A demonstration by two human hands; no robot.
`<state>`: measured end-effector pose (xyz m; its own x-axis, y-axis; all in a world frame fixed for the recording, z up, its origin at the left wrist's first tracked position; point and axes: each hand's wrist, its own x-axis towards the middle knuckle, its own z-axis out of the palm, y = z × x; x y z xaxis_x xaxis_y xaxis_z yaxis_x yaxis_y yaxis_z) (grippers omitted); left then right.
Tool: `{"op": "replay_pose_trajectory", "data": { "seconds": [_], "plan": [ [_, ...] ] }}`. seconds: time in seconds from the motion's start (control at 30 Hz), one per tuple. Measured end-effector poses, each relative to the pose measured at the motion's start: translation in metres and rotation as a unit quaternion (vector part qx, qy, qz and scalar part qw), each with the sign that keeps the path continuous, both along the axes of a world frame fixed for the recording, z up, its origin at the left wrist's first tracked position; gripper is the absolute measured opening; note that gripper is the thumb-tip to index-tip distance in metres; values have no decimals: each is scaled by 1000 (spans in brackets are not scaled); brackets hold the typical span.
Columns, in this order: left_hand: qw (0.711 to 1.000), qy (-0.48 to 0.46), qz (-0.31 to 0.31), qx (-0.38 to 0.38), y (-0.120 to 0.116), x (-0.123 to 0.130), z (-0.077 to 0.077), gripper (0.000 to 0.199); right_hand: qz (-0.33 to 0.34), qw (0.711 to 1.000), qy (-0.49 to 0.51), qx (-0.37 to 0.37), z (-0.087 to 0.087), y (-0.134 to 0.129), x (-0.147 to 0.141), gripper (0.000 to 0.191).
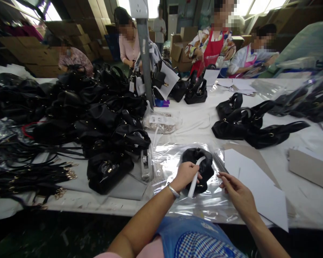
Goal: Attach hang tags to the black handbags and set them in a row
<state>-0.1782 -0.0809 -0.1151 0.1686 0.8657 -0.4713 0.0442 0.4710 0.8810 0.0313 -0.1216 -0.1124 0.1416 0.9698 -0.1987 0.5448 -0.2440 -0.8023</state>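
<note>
In the head view, my left hand is closed around a curved white strip and rests against a small black handbag. The strip bends over the bag near its handle. Under the bag lies a stack of clear plastic bags, shiny with reflections. Just right of the handbag, my right hand has its thumb and fingertips pinched together. Whatever is between those fingertips is too small to make out. A white tape dispenser stands to the left of the plastic.
Black handbags are heaped on the left, beside straps with gold clasps. Several finished-looking bags lie at the right, above white cardboard sheets. A grey post rises mid-table. Co-workers work across the table.
</note>
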Motion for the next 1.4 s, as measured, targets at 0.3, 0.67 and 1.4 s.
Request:
{"op": "replay_pose_trajectory", "data": {
  "seconds": [0.3, 0.67, 1.4],
  "plan": [
    [998, -30, 43, -39, -19, -6, 2, 21, 6, 1000, -2, 5, 3, 1, -1, 50],
    [990, -111, 86, 12, 23, 24, -14, 25, 40, 998, -43, 24, 1, 8, -1, 52],
    [954, -293, -59, -42, 75, 26, -31, 25, 35, 944, 301, -128, -28, 49, -20, 47]
  ]
}}
